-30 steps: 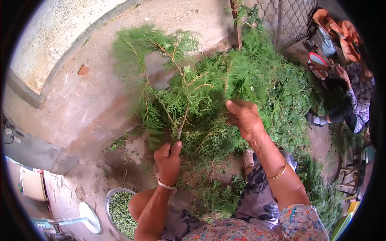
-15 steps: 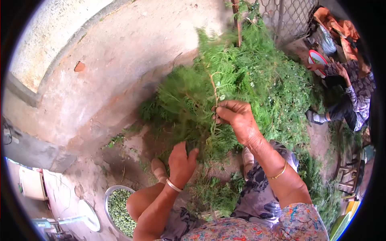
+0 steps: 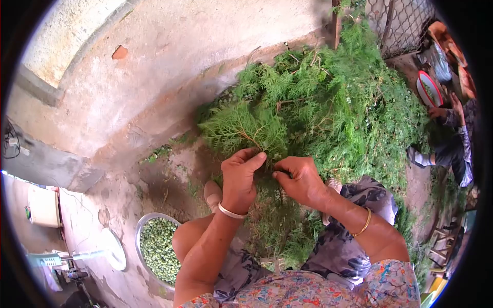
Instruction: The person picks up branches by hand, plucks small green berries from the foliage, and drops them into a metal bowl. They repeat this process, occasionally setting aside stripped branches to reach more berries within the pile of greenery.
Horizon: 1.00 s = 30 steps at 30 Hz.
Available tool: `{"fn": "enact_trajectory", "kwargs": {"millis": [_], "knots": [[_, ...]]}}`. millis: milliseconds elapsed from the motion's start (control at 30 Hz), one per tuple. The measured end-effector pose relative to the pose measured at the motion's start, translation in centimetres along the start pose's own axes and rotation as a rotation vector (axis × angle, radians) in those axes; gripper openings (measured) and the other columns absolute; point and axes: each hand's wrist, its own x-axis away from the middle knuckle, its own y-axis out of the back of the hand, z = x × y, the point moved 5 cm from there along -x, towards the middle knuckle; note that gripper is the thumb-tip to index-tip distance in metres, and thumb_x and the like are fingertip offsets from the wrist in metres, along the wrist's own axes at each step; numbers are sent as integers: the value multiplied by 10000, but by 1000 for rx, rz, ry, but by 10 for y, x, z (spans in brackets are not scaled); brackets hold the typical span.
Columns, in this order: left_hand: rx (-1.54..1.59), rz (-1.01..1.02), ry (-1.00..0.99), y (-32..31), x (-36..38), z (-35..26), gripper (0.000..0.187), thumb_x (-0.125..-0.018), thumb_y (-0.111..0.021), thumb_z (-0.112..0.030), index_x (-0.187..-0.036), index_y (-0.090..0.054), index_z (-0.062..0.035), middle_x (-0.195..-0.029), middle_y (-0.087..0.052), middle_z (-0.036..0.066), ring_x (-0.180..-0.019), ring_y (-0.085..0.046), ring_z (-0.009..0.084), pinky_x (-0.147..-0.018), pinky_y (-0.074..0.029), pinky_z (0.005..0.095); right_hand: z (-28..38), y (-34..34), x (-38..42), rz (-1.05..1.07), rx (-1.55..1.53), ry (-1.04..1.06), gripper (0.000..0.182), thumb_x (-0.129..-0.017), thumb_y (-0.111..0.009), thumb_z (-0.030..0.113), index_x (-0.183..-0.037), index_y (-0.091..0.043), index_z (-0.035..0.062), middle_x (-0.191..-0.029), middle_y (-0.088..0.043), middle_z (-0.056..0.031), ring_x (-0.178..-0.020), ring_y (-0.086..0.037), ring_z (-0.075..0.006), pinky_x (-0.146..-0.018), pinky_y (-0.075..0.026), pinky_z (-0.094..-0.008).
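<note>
Centrally, you have two hands at work over one leafy sprig, with one broad pile of cut greenery (image 3: 354, 118) beyond them, one metal basin (image 3: 138, 241) of small green pieces (image 3: 159, 251) beside your left knee, and one red-rimmed bowl (image 3: 429, 88) at the far right, near the hands of one other person (image 3: 454, 120). You wear two bracelets, one pale on your left wrist (image 3: 232, 211) and one gold-coloured on your right forearm (image 3: 364, 223). The sprig (image 3: 244, 126) is flat, feathery and green, fanning out from orange-brown stems; it lies just above your left fingertips, in front of the pile's near left edge. Your left hand (image 3: 241, 179) points upward, its thumb and forefinger pinching the stem base. Your right hand (image 3: 302, 180) angles in from the lower right, fingers curled, thumb close to the forefinger; you cannot tell whether anything sits between those tips. Both forearms converge, the hands near each other yet apart.
</note>
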Motion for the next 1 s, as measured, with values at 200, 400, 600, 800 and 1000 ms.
{"fn": "enact_trajectory", "kwargs": {"millis": [200, 400, 600, 800, 1000], "knots": [[27, -25, 129, 4, 9, -6, 103, -807, -634, -40, -879, -600, 24, -782, -609, 42, -694, -567, 103, -603, -443, 233, 1, 12, -8, -86, -136, -162, 197, -771, -689, 140, -757, -613, -41, -610, -571, -143, -507, -509, -165, -491, -420, -327], [183, 204, 179, -15, 12, 4, 187, -808, -622, -41, -970, -568, 33, -842, -607, 49, -715, -573, 112, -596, -444, 235, -9, 14, -12, -68, -208, -356, 279, -725, -743, 191, -782, -628, -57, -605, -607, -114, -530, -526, -114, -502, -445, -312], [53, 281, 116, -17, 11, 6, 278, -799, -635, -42, -1050, -535, 25, -920, -600, 67, -773, -565, 129, -666, -444, 247, -22, 11, -10, 7, -256, -454, 335, -682, -752, 139, -879, -616, -96, -718, -635, -140, -651, -590, -149, -571, -474, -290], [69, 281, 70, -22, 12, 9, 176, -843, -602, -73, -991, -563, 12, -867, -611, 65, -747, -565, 135, -688, -448, 262, -22, 9, -8, 102, -405, -531, 225, -704, -703, 97, -823, -624, -78, -667, -614, -108, -618, -565, -134, -533, -447, -282], [46, 384, 94, -20, 7, 9, 234, -888, -552, -107, -1103, -552, -14, -961, -625, 71, -774, -596, 158, -665, -512, 302, -14, 16, -15, 90, -741, -507, 161, -778, -623, 70, -835, -620, -81, -687, -617, -106, -579, -567, -136, -536, -477, -272]]}}
